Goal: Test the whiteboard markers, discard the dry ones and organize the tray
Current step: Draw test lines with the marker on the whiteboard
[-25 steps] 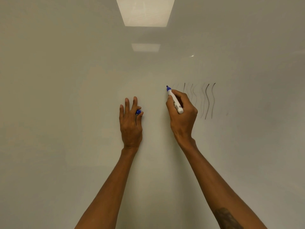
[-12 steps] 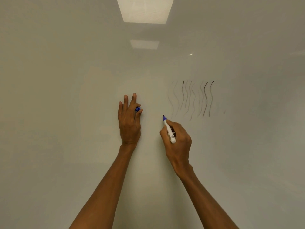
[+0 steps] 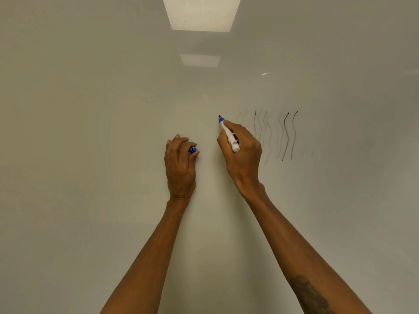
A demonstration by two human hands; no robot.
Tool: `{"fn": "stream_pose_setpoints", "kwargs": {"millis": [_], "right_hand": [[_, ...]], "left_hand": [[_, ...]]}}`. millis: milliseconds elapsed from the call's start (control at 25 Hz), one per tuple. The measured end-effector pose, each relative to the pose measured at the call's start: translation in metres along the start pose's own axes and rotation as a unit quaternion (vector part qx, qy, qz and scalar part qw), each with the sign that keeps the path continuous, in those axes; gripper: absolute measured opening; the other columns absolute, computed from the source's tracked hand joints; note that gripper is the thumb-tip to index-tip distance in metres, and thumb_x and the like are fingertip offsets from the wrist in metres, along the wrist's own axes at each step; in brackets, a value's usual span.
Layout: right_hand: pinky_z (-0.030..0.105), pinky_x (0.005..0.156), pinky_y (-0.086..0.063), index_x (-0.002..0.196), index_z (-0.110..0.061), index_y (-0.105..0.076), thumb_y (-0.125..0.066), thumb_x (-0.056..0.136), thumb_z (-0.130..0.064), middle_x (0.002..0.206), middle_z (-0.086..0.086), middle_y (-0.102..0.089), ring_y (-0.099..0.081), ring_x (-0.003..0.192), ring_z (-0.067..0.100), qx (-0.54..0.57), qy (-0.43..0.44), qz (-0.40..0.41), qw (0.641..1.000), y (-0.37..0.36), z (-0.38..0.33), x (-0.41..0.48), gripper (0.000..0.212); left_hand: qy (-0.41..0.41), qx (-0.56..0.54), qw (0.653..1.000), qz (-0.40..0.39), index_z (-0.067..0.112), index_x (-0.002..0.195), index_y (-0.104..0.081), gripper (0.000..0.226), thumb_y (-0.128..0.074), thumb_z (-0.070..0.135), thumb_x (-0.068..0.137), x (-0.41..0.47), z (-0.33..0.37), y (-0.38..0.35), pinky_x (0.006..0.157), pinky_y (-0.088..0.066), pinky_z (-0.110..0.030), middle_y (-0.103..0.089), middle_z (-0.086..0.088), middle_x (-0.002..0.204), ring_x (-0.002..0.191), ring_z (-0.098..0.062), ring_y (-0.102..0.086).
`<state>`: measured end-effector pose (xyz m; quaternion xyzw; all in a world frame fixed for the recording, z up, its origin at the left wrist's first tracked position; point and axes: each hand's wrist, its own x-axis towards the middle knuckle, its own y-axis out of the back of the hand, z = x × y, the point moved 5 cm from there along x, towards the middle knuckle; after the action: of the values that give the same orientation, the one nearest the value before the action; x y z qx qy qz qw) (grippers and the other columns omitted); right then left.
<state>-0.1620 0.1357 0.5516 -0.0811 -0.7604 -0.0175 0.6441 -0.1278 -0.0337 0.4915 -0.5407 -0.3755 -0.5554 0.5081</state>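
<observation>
One whiteboard, one blue marker, one blue cap, one left hand, one right hand, two reflected ceiling lights, roughly eight wavy strokes, several faint.

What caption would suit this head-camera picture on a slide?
Right hand holds a blue marker at the whiteboard; left hand pinches a blue cap.

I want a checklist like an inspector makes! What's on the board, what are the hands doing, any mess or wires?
Surface: whiteboard, glossy, mostly bare.
Job's things: marker uncapped, tip up; blue cap; wavy lines, some dark, some faint.
Clutter: nothing seen.
Grips: right hand holds the marker; left hand holds the cap.
Cables: nothing seen.
Surroundings: light reflections on the whiteboard.
</observation>
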Motion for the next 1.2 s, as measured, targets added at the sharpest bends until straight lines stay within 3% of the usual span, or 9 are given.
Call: {"fn": "stream_pose_setpoints", "kwargs": {"millis": [200,320,400,480,600,720,800,1000,1200], "right_hand": [[0.026,0.068,-0.055,0.11,-0.002,-0.069,-0.068,0.088,-0.013,0.09,0.006,-0.071,-0.065,0.075,0.016,-0.034,0.002,-0.033,0.999,0.012,0.008,-0.063,0.025],[0.03,0.065,-0.055,0.106,-0.005,-0.071,-0.068,0.088,-0.012,0.086,0.004,-0.071,-0.064,0.071,0.015,-0.013,-0.048,-0.066,0.997,0.016,0.01,-0.092,0.02],[0.032,0.068,-0.056,0.106,-0.009,-0.072,-0.066,0.09,-0.01,0.089,0.001,-0.071,-0.066,0.074,0.014,0.066,-0.126,-0.099,0.985,0.019,0.014,-0.1,0.017],[0.031,0.073,-0.058,0.11,-0.013,-0.071,-0.064,0.093,-0.013,0.093,0.001,-0.073,-0.068,0.079,0.016,0.186,-0.254,-0.122,0.941,0.024,0.02,-0.105,0.018],[0.035,0.077,-0.056,0.113,-0.01,-0.069,-0.06,0.096,-0.013,0.096,0.014,-0.073,-0.067,0.081,0.025,0.348,-0.407,-0.113,0.837,0.027,0.024,-0.116,0.019],[0.034,0.083,-0.056,0.113,-0.007,-0.068,-0.059,0.095,-0.013,0.102,0.02,-0.072,-0.068,0.088,0.028,0.441,-0.477,-0.091,0.755,0.026,0.017,-0.128,0.02],[0.033,0.083,-0.057,0.117,-0.004,-0.066,-0.053,0.098,-0.015,0.105,0.021,-0.072,-0.069,0.089,0.027,0.482,-0.487,-0.086,0.723,0.024,0.011,-0.134,0.026],[0.032,0.08,-0.058,0.121,0.0,-0.063,-0.047,0.1,-0.014,0.106,0.022,-0.071,-0.07,0.088,0.027,0.493,-0.493,-0.091,0.711,0.019,0.005,-0.144,0.03],[0.032,0.079,-0.058,0.117,-0.003,-0.065,-0.047,0.101,-0.016,0.105,0.022,-0.072,-0.069,0.086,0.027,0.473,-0.497,-0.125,0.716,0.016,0.001,-0.155,0.028]], "left_hand": [[-0.002,0.011,1.0,0.009,0.002,0.12,-0.06,0.032,-0.049,0.026,0.103,-0.001,0.001,0.001,0.124,-0.017,-0.031,-0.054,-0.013,0.124,0.127,-0.027,-0.045],[0.019,0.006,1.0,-0.002,0.0,0.118,-0.062,0.034,-0.049,0.027,0.102,-0.001,0.0,0.001,0.124,-0.016,-0.027,-0.06,-0.02,0.119,0.125,-0.028,-0.045],[0.041,-0.004,0.999,-0.008,0.001,0.117,-0.063,0.033,-0.05,0.027,0.102,0.0,-0.001,0.003,0.122,-0.016,-0.022,-0.061,-0.021,0.12,0.126,-0.031,-0.047],[0.065,-0.023,0.997,-0.018,0.003,0.119,-0.063,0.029,-0.054,0.023,0.1,0.0,0.002,0.007,0.121,-0.018,-0.019,-0.061,-0.019,0.122,0.129,-0.032,-0.046],[0.13,-0.075,0.988,-0.023,0.01,0.122,-0.063,0.026,-0.056,0.02,0.099,-0.005,0.012,0.02,0.114,-0.035,-0.026,-0.063,-0.004,0.118,0.123,-0.024,-0.051],[0.24,-0.145,0.96,0.0,0.017,0.124,-0.066,0.026,-0.058,0.023,0.099,-0.019,0.028,0.035,0.092,-0.044,-0.016,-0.062,0.014,0.102,0.102,-0.008,-0.057],[0.301,-0.193,0.934,0.013,0.017,0.121,-0.069,0.025,-0.059,0.024,0.099,-0.033,0.035,0.04,0.088,-0.043,-0.011,-0.064,0.015,0.099,0.1,-0.002,-0.06],[0.421,-0.255,0.87,0.02,0.015,0.12,-0.071,0.028,-0.057,0.028,0.1,-0.064,0.038,0.044,0.093,-0.045,-0.011,-0.07,0.011,0.117,0.113,0.004,-0.061],[0.45,-0.257,0.855,0.012,0.015,0.121,-0.071,0.03,-0.057,0.03,0.099,-0.085,0.042,0.049,0.101,-0.047,-0.018,-0.071,0.007,0.12,0.116,0.0,-0.061]]}}
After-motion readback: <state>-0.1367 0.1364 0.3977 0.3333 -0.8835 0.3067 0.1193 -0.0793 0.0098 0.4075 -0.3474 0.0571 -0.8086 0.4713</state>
